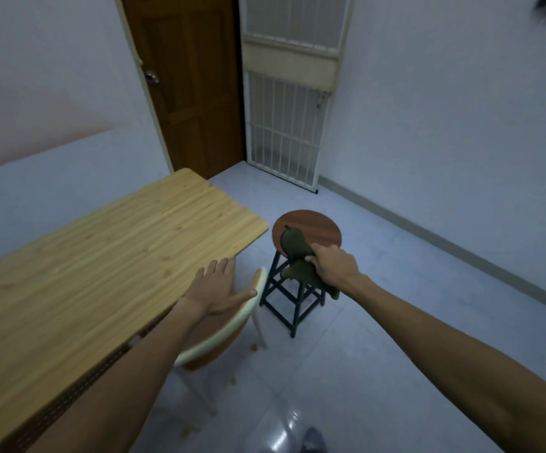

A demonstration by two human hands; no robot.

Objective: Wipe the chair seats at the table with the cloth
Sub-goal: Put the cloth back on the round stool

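My right hand [333, 265] grips a dark green cloth [294, 248], which hangs in the air over the near edge of a round brown stool seat [310, 228] on a black frame. My left hand [214, 287] is spread flat, fingers apart, over the long edge of the light wooden table [101, 256], its thumb at the cream curved backrest [232, 325] of a chair tucked under the table. That chair's brown seat [212, 351] shows only partly beneath the backrest and my forearm.
A brown wooden door [186, 83] and a white barred gate [284, 125] stand at the far corner. Pale tiled floor [395, 322] spreads to the right of the stool up to the white wall. A grey shoe [314, 441] shows at the bottom.
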